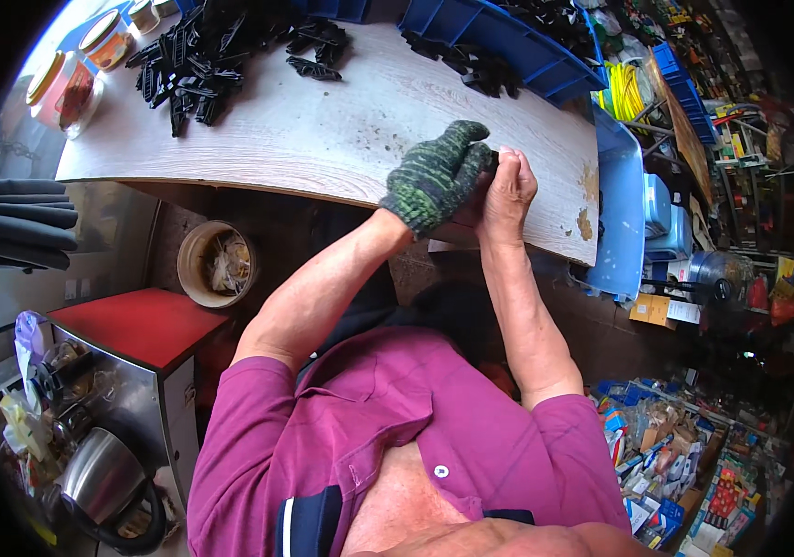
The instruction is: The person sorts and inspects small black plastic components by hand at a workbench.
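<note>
My left hand (pixel 436 176), in a green and black knitted glove, is closed over the front edge of the table. Close against it on the right is my bare right hand (pixel 508 197), its fingers curled and the thumb pointing up. A small dark bit shows between the two hands; the fingers hide most of it, so its kind cannot be told. Black plastic parts (pixel 195 70) lie heaped on the far left of the white wood-grain table (pixel 351 139). A smaller group of black parts (pixel 481 70) sits at the back right, by a blue bin (pixel 508 46).
Lidded jars (pixel 61 91) stand at the table's left end. Below the table edge is a round bucket (pixel 218 264) with scraps in it. A red-topped cabinet (pixel 142 311) and a steel kettle (pixel 104 478) are at left. On the right stands a light blue tub (pixel 622 204).
</note>
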`<state>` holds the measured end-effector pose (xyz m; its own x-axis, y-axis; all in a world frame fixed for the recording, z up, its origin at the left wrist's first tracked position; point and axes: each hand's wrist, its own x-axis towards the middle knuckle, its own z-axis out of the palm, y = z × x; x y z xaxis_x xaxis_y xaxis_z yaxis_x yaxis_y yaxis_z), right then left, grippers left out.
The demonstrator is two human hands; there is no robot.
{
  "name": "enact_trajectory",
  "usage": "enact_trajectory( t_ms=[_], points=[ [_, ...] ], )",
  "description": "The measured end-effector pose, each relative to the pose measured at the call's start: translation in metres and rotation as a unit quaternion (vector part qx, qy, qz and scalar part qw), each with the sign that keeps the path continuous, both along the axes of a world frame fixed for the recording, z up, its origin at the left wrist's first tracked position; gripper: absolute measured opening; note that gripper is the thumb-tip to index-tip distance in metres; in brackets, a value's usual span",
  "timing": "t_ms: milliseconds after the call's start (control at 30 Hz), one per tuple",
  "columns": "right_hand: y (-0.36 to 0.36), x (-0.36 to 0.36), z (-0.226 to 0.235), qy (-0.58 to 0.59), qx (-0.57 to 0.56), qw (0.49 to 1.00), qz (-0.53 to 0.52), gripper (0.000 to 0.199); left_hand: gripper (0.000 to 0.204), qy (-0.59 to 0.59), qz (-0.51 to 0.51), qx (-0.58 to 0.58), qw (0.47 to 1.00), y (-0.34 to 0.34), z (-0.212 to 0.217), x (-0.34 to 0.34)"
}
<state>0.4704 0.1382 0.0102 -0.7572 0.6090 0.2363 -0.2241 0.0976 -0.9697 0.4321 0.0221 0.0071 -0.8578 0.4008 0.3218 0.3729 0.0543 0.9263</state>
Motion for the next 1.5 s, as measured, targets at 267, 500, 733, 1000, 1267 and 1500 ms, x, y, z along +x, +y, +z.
enact_trajectory(
  t_ms=[267, 500, 733, 1000, 1267, 1500],
  points=[
    [-0.010, 0.000, -0.003, -0.032, -0.086, 0.995, 0.038, 0.025, 0.025, 0.014, 0.046, -0.037, 0.998, -0.022, 0.001, -0.003],
    [0.004, 0.003, -0.007, 0.008, 0.103, 0.995, -0.009, 0.030, 0.028, -0.063, 0.087, -0.033, 0.994, 0.007, 0.008, 0.013],
    [-0.010, 0.003, 0.002, -0.038, -0.106, 0.994, 0.012, 0.029, 0.023, 0.011, 0.101, 0.026, 0.994, -0.008, -0.004, 0.007],
    [0.002, 0.001, -0.002, -0.017, 0.065, 0.998, -0.006, 0.028, 0.025, 0.045, 0.144, -0.015, 0.988, 0.016, 0.004, 0.017],
    [0.014, 0.004, -0.014, 0.010, 0.120, 0.993, 0.013, 0.027, 0.024, -0.020, 0.114, -0.004, 0.993, 0.016, 0.004, 0.025],
    [-0.005, 0.011, 0.011, -0.051, -0.008, 0.998, 0.038, 0.021, 0.027, -0.037, 0.098, 0.067, 0.992, 0.011, 0.005, 0.026]
  ],
)
